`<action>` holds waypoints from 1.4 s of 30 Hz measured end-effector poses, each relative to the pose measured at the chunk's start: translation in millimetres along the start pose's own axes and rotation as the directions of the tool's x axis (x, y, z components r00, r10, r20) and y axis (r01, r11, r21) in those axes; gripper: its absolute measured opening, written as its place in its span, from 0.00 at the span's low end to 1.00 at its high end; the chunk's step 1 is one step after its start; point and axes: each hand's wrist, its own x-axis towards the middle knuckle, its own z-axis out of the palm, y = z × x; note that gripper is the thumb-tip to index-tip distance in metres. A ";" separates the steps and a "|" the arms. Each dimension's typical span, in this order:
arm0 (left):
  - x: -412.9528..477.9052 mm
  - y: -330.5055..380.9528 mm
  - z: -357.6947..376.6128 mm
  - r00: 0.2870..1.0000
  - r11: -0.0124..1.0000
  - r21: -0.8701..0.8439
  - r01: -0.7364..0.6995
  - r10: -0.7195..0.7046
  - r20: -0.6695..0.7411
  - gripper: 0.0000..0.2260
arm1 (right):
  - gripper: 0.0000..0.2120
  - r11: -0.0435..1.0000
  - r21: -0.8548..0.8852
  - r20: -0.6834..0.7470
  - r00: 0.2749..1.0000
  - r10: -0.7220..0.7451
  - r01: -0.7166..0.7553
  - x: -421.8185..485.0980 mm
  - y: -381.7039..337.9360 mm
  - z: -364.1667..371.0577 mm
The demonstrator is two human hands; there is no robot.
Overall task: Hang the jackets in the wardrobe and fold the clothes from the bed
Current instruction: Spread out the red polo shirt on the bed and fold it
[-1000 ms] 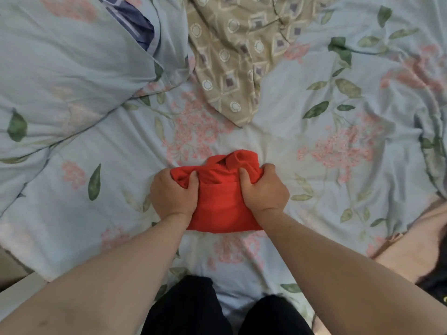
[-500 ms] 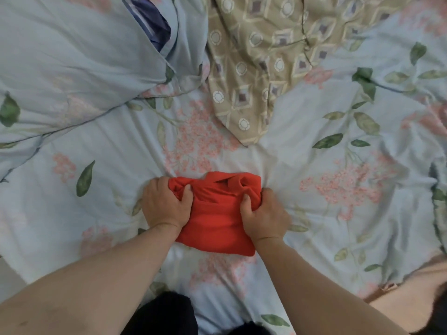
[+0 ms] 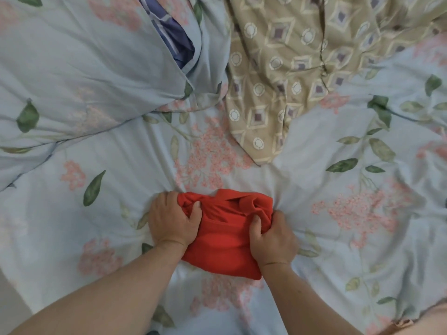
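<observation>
A red garment (image 3: 225,235), folded into a small thick bundle with its collar showing at the far end, lies on the bed in the lower middle of the head view. My left hand (image 3: 173,220) grips its left edge, thumb pressed over the cloth. At the right edge my right hand (image 3: 273,239) grips the bundle, thumb hooked into the folds near the collar. Both forearms reach in from the bottom of the frame.
The bed is covered by a light blue floral sheet (image 3: 350,213). A blue floral duvet (image 3: 72,68) is heaped at the upper left, with a striped purple cloth (image 3: 174,37) peeking out. A beige patterned cloth (image 3: 290,68) lies at the top centre.
Both hands have shifted with the red bundle a little away from me on the sheet, and the collar end is bunched tighter. The camera has tilted, so more of the bed shows.
</observation>
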 end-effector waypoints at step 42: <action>0.1 -1.3 -0.7 0.998 0.995 -0.093 -0.037 0.032 -0.056 0.25 | 0.15 0.991 -0.022 -0.280 0.951 -0.129 0.128 -6.4 7.2 18.3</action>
